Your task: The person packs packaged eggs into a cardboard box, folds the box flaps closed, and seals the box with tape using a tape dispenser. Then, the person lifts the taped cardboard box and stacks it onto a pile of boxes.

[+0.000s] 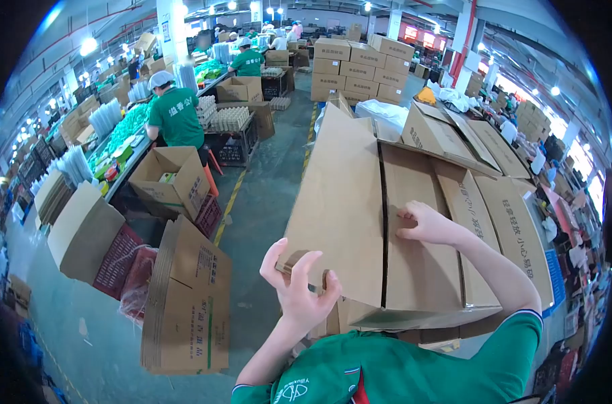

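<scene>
So I've got a big brown corrugated carton [343, 215] right in front of me, close to my shirt, with more cardboard underneath and next to it. There's a long dark slit down it between two panels, and I can't tell how far it's folded.

My hands are apart. Left hand [300, 289] is at the near left corner, fingers curved around the edge with the thumb away from the index finger. I figure that's to steady the corner, but I can't tell how hard it's clamped, if at all. Right hand [424, 223] is across the slit, fingers curled with the tips down at the right-hand panel. Probably there to control that side near the seam; can't see whether they're pinching anything.

Printed cartons [520, 229] lie overlapping on my right, likely so they're in easy reach. On my left, folded cartons [185, 303] stand on edge, packed together, which I guess saves floor space, with a maroon crate [117, 259] just beyond. Further up, an open carton [171, 178] sits near a co-worker in a green shirt [177, 118], handy for the bench I'd say. Closed cartons [360, 71] are stacked square at the back, presumably for stability.
</scene>
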Motion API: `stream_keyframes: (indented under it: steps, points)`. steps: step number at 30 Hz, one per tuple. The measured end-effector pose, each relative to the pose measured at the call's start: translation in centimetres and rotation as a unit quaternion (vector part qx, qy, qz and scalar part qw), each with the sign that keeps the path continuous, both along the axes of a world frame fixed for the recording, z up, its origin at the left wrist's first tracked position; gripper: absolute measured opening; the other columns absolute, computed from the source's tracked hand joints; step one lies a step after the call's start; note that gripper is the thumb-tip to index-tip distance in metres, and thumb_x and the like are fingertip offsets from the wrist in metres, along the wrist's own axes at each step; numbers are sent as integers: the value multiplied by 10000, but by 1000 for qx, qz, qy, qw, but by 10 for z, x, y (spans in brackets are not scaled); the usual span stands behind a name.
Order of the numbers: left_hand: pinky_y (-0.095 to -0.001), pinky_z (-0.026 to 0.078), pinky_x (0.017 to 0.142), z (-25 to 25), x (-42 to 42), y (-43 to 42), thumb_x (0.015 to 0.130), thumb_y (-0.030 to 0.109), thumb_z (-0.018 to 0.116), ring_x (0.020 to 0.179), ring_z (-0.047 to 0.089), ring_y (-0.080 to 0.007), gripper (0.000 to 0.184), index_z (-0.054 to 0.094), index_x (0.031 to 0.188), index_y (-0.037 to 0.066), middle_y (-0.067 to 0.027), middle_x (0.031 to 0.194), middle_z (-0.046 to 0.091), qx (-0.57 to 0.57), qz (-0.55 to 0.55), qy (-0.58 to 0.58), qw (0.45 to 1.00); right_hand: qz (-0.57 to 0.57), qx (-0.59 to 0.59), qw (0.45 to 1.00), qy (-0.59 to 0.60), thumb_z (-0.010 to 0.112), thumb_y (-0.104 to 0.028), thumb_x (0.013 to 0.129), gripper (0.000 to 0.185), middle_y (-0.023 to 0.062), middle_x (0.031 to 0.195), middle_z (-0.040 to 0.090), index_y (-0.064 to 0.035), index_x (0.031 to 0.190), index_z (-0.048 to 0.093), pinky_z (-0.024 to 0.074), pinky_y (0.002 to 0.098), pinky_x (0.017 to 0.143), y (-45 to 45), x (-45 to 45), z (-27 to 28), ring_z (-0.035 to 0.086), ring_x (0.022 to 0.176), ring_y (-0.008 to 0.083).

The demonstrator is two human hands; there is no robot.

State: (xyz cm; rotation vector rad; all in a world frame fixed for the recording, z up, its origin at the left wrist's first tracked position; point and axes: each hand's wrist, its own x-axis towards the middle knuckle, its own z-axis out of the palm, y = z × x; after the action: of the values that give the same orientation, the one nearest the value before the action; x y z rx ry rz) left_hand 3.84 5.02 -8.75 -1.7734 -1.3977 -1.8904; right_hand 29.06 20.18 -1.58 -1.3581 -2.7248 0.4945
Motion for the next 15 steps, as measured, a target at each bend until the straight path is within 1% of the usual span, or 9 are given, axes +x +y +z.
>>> stream_keyframes:
  steps: [1,2,5,6,9,10,13,14,15]
  points:
    - [-437,345,909,10,1,-5,661,48,630,1117,347,-347,380,550,1032,67,-215,1305,239,-7,26,35,999,1,-29,1000,9,636,-348,750,477,200,1073,538,1,1064,548,402,380,921,2,2,3,491,1060,334]
    - [-447,339,915,19,1,-10,665,67,629,1124,339,-353,359,565,1018,71,-220,1312,239,-13,55,68,996,14,-15,1000,5,652,-358,728,494,191,1072,541,0,1055,556,404,373,915,-1,4,8,495,1051,329]
    - [-476,313,932,37,3,-29,675,140,616,1144,315,-370,259,611,929,91,-249,1312,247,-2,135,193,972,9,-49,999,6,678,-352,701,519,189,1073,540,9,1052,555,405,363,915,-16,6,21,499,1057,313]
    - [-470,291,937,38,4,-30,661,175,603,1143,326,-360,190,639,840,120,-192,1262,372,22,130,208,969,2,-69,997,26,686,-345,690,527,187,1069,540,13,1054,550,406,358,908,-17,7,20,501,1050,307]
    - [-448,280,933,47,-1,-39,639,160,597,1143,340,-334,186,647,816,137,-86,1165,496,-43,150,293,943,-5,-120,989,86,707,-318,661,546,182,1051,535,25,1048,533,410,347,880,-16,8,14,504,1021,289]
    - [-437,269,934,47,-2,-38,619,149,598,1129,372,-298,177,647,789,146,-4,1061,557,-64,158,271,947,1,-131,986,105,713,-306,653,546,183,1042,532,31,1040,525,412,344,868,-11,9,9,504,1006,285]
    - [-437,264,938,51,-7,-46,615,136,603,1114,401,-265,194,640,805,142,-7,1035,562,-124,168,299,931,2,-166,977,135,727,-264,655,491,151,997,515,14,994,504,406,327,840,-11,7,13,492,955,248]
    - [-429,284,934,54,-6,-49,621,118,607,1065,456,-239,238,634,857,130,-11,1014,570,-148,178,300,925,-1,-180,974,140,731,-249,660,465,136,979,507,2,974,498,401,320,832,-13,6,14,487,937,232]
    - [-425,298,926,53,-8,-51,626,111,606,1048,469,-236,250,631,874,124,-17,1013,570,-163,165,314,921,14,-164,975,146,728,-247,662,455,135,967,504,-1,960,489,402,320,822,-14,6,12,484,925,231]
